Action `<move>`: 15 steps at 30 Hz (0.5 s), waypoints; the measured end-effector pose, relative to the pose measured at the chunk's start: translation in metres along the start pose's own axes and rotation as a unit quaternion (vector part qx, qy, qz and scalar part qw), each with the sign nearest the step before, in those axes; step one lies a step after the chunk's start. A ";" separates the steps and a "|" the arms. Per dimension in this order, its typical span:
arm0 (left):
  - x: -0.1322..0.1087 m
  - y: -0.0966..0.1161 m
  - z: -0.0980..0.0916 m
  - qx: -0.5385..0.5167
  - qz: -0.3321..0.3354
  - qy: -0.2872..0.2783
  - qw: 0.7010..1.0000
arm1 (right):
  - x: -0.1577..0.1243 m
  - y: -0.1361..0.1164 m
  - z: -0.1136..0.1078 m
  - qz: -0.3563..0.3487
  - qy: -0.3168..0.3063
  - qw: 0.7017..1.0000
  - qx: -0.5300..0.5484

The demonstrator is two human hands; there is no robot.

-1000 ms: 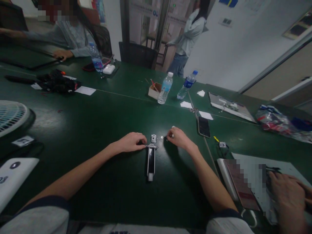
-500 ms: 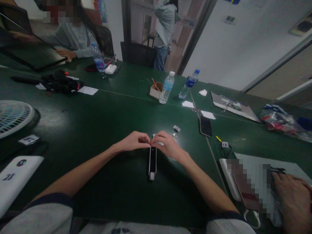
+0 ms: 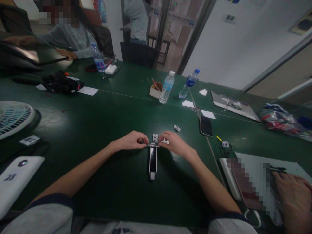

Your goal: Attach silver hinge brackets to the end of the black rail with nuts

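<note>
A long narrow device with a black top and pale edges point(image 3: 153, 161) lies on the green table, its near end a silver tip. Across its far end sits a thin, small metal piece point(image 3: 153, 145), rod-like in shape. My left hand point(image 3: 133, 141) pinches the left end of that piece between thumb and fingertips. At the right end, my right hand point(image 3: 174, 143) has its thumb and finger closed on it too. Just beyond stands a small silver bracket with holes point(image 3: 155, 137). More small metal parts point(image 3: 177, 128) lie past my right hand.
A phone point(image 3: 206, 125) and water bottles point(image 3: 167, 87) stand beyond, beside a small box point(image 3: 156, 90). White power banks lie left point(image 3: 19, 182) and right point(image 3: 230, 178). Another person's hand point(image 3: 291, 195) rests at right. A fan point(image 3: 14, 118) is at left.
My hands have moved slightly apart, uncovering the thin metal piece and the bracket. The small rings by my right hand are no longer seen. The standing person behind moved left.
</note>
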State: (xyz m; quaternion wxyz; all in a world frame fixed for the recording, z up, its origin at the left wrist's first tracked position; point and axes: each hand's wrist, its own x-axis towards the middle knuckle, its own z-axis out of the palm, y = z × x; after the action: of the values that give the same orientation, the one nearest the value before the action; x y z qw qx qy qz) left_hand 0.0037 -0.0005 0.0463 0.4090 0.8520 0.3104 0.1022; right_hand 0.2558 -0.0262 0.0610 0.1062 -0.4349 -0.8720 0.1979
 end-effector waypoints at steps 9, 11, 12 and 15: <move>0.003 -0.007 0.010 0.015 -0.009 0.005 1.000 | -0.002 0.008 0.003 0.023 -0.092 0.995 0.014; 0.003 -0.005 0.012 0.014 -0.012 0.009 1.000 | -0.001 0.006 0.005 0.019 -0.089 0.996 0.014; 0.004 -0.005 0.013 0.011 -0.014 0.011 1.000 | 0.000 0.006 0.006 0.019 -0.086 0.996 0.011; 0.005 -0.004 0.018 -0.008 -0.024 0.019 1.000 | 0.001 0.005 0.004 0.024 -0.088 0.996 0.009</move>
State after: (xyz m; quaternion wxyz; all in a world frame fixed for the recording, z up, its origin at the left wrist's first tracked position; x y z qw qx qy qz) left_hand 0.0137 -0.0065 0.0313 0.4122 0.8392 0.3370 0.1109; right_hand 0.2570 -0.0240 0.0551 0.0284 -0.4359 -0.8654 0.2455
